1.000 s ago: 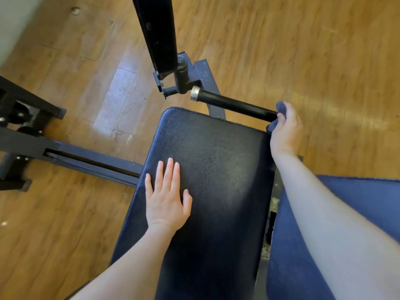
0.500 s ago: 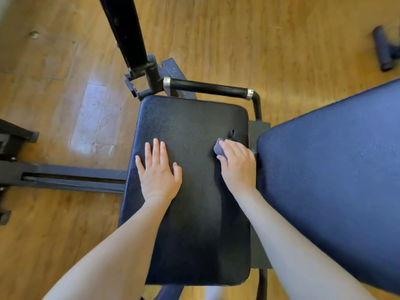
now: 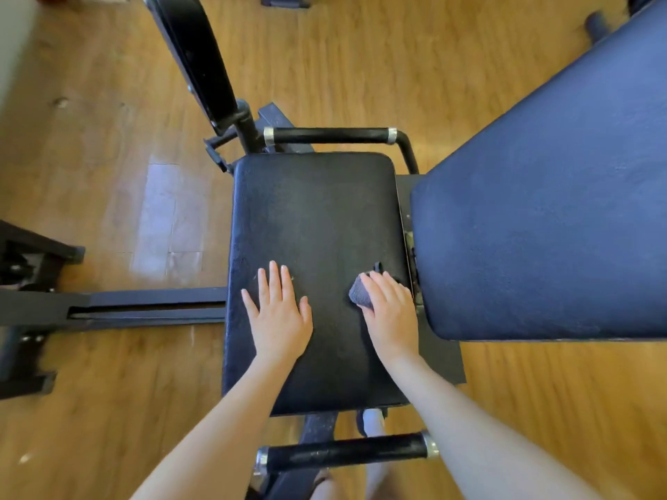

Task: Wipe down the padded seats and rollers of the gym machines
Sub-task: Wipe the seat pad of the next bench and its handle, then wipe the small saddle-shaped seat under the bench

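Midway, seemingly: right hand presses a grey cloth onto the black seat, left hand spread flat; blue pad and rollers probably remain

Right hand brought the cloth from handle onto seat, seemingly wiping

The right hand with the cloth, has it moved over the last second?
Yes. The right hand left the far handle bar and came back onto the black seat pad, pressing the grey cloth near the pad's right edge.
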`<move>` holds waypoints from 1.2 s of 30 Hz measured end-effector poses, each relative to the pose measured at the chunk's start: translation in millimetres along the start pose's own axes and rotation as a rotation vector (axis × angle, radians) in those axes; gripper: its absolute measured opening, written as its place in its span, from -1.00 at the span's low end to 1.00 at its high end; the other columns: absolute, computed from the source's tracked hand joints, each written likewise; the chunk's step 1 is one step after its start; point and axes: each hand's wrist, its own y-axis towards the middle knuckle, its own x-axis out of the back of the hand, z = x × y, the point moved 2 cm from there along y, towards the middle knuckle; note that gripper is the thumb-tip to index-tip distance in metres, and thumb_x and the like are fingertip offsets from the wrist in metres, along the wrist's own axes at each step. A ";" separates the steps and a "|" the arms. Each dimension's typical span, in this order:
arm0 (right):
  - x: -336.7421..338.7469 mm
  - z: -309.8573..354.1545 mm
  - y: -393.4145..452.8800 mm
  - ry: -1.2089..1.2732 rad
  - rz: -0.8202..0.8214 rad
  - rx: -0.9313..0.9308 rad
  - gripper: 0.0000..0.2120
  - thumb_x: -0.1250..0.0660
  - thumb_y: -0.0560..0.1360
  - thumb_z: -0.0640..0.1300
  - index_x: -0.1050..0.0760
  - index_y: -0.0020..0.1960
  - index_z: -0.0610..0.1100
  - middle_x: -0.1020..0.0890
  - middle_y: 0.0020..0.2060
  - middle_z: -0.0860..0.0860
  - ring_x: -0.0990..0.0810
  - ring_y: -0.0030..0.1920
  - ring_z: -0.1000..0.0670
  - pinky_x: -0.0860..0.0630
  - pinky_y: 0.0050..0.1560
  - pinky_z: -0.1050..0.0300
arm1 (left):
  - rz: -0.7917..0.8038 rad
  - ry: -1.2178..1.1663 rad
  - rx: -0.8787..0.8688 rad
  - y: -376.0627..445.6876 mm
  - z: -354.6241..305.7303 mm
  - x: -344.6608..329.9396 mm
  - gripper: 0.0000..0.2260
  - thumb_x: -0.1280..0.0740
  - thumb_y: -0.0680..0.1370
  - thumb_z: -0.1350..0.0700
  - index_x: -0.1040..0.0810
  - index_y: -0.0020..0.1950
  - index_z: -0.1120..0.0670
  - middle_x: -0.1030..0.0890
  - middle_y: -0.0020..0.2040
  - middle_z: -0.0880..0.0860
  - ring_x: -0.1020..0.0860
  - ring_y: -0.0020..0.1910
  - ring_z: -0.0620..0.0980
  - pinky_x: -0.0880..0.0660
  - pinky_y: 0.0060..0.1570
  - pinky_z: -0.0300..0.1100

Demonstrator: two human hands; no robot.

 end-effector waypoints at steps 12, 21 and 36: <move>10.5 0.4 7.9 0.044 0.177 -0.058 -0.50 -0.36 0.48 -0.04 -0.36 0.37 -0.15 -0.37 0.39 -0.09 -0.25 0.43 -0.11 -0.20 0.37 -0.06 | 0.123 0.040 -0.151 -80.8 11.0 -19.9 -0.44 0.01 0.63 -0.08 0.08 0.56 0.12 0.15 0.56 0.10 0.24 0.51 0.09 0.23 0.42 0.04; 4.5 20.4 -81.1 0.031 0.205 -0.066 -0.41 -0.61 0.15 -0.21 -0.54 0.15 -0.23 -0.61 0.10 -0.15 -0.59 0.09 -0.17 -0.54 0.03 -0.02 | 0.277 0.129 -0.218 -80.2 14.6 -5.2 -0.43 0.05 0.64 -0.11 0.17 0.55 0.11 0.23 0.55 0.11 0.23 0.52 0.11 0.10 0.46 0.06; 104.6 -41.2 -176.9 -0.032 0.356 -0.355 -0.53 -0.11 0.61 -0.17 -0.10 0.50 -0.14 -0.12 0.50 -0.05 -0.01 0.50 -0.04 -0.03 0.44 0.03 | 0.310 0.386 -0.661 -172.3 -100.9 24.5 -0.46 0.05 0.66 -0.08 0.17 0.56 0.08 0.19 0.55 0.12 0.21 0.52 0.12 0.12 0.46 0.07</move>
